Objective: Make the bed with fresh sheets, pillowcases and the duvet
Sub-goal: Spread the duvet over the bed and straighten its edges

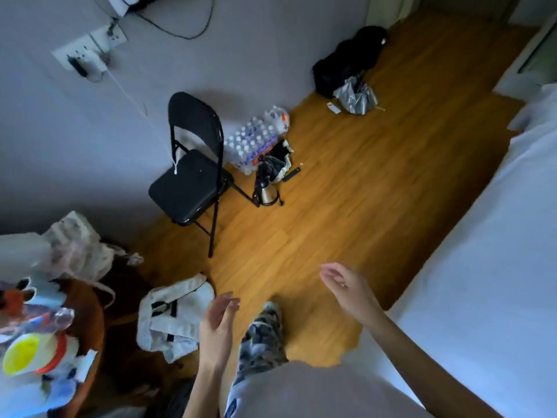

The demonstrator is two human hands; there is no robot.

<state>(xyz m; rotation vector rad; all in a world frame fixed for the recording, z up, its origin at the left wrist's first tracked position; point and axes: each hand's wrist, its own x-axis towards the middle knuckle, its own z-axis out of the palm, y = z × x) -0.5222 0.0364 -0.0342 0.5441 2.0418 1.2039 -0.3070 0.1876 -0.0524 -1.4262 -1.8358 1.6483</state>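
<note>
Both hands, left hand (215, 322) and right hand (346, 289), empty; bed (482, 267) beside.

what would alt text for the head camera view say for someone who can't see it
Seen from above, a person's left hand and right hand hang open and empty over a wooden floor, beside a bed covered in white. A black folding chair, a pack of water bottles and bags lie along the wall.
</note>
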